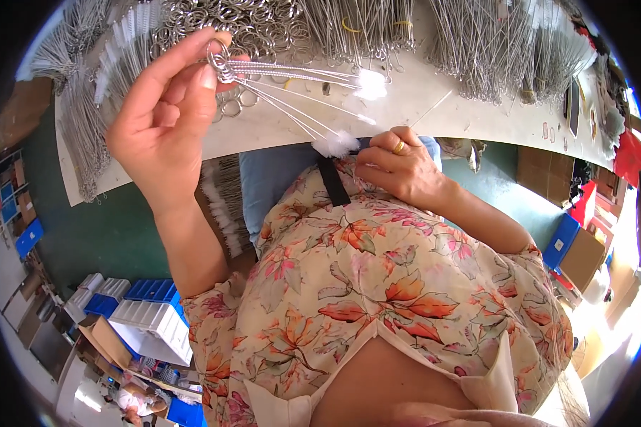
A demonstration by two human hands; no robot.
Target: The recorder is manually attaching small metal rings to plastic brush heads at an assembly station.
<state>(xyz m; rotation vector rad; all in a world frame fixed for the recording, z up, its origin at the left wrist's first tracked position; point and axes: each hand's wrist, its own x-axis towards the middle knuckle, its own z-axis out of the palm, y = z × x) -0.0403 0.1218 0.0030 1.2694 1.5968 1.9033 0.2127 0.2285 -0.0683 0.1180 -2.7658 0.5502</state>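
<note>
My left hand [167, 107] is raised at the upper left, thumb and fingers pinched on a metal split ring [219, 58]. From that ring several thin wire brushes [292, 71] fan out to the right, their looped ends gathered at my fingertips. White bristle heads [337, 144] sit at the far ends of the wires, one bunch close to my right hand [406, 167]. My right hand has its fingers curled closed at the table's near edge and wears a gold ring. A thin wire [432, 108] slants up from beside its knuckles; whether the fingers hold it is unclear.
Behind my left hand lies a heap of metal rings [235, 21]. Bundles of wire brushes [506, 50] cover the back of the white table [491, 121] and hang over its left end [92, 156]. Plastic bins [153, 324] stand at lower left, cardboard boxes [545, 174] at right.
</note>
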